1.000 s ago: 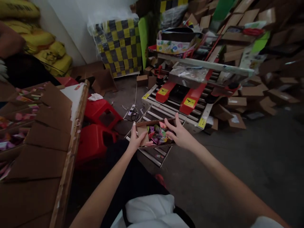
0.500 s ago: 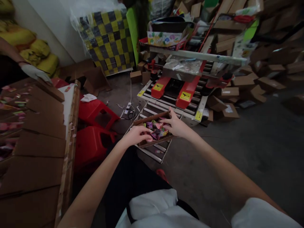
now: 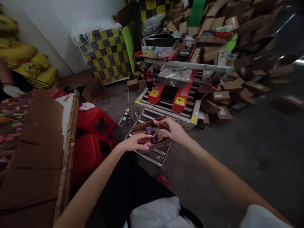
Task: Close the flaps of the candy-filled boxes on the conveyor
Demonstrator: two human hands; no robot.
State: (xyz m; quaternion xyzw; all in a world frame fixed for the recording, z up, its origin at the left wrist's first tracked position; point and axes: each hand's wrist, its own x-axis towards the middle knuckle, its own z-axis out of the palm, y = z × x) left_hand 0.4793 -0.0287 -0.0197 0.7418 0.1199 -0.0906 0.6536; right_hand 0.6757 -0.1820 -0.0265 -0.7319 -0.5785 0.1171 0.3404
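Note:
A small open cardboard box [image 3: 152, 148] sits on a short roller conveyor [image 3: 152, 161] in front of me. Inside it lie small, colourfully wrapped packets [image 3: 155, 134], purple, green and pink. My left hand [image 3: 134, 142] is at the box's left end, thumb and fingers apart, fingertips over the packets. At the right end is my right hand [image 3: 175, 130], its fingers bent over the box and its thumb apart from them. A pink-red packet [image 3: 156, 122] stands by the far wall near the right fingertips; I cannot tell whether they touch it.
Beyond the box stands a taping machine [image 3: 175, 79] with red guides. Red stools [image 3: 95, 117] are at my left, beside a table with cardboard boxes [image 3: 40, 126] of packets. A co-worker's gloved hand [image 3: 13, 91] is there. Many cartons [image 3: 218, 114] are piled at right.
The view has shifted slightly. My right hand has moved from the box's far right corner inward, fingers now bent. My left thumb and fingers are further apart. The co-worker's gloved hand has drawn back leftward.

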